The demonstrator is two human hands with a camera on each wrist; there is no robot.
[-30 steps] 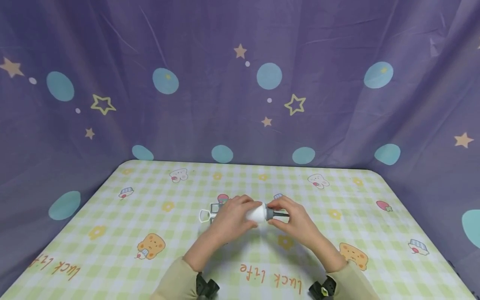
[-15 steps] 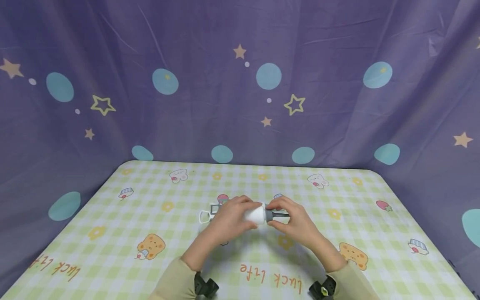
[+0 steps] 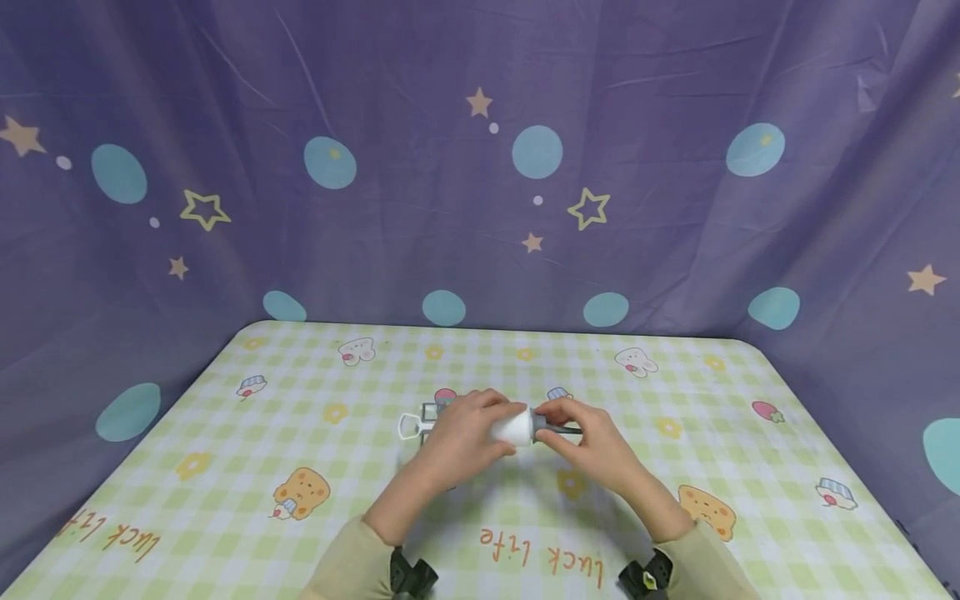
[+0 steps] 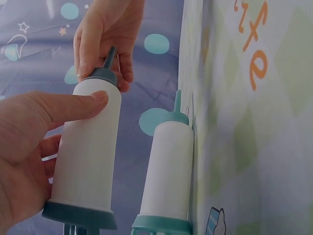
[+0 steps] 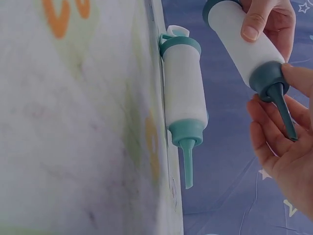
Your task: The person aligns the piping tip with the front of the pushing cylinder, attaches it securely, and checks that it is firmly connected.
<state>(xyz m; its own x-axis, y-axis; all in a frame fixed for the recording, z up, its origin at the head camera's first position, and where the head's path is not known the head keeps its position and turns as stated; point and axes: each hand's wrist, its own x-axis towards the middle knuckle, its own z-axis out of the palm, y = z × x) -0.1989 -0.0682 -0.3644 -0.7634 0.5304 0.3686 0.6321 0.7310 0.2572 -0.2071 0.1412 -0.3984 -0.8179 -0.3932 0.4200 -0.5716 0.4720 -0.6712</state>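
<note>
My left hand (image 3: 465, 433) grips the white barrel (image 3: 512, 427) of an icing syringe held lengthwise above the table. At its right end, the fingertips of my right hand (image 3: 594, 443) pinch the dark grey-teal nozzle cap (image 5: 269, 78), with the thin spout (image 5: 285, 112) running on past them. A second icing syringe (image 4: 168, 166), with lighter teal ends, lies by the table surface in both wrist views; in the head view my hands largely hide it. Left of my left hand a white ring handle (image 3: 401, 427) sticks out; which syringe it belongs to is hard to tell there.
A green-and-white checked cloth (image 3: 247, 467) with cartoon prints covers the table. Behind the table's far edge hangs a purple curtain (image 3: 420, 208) with stars and blue dots. Black camera mounts (image 3: 412, 575) sit on both wrists.
My right fingers have shifted slightly around the nozzle cap, and the spout shows a little farther right. The left hand keeps its grip on the barrel, nearly still.
</note>
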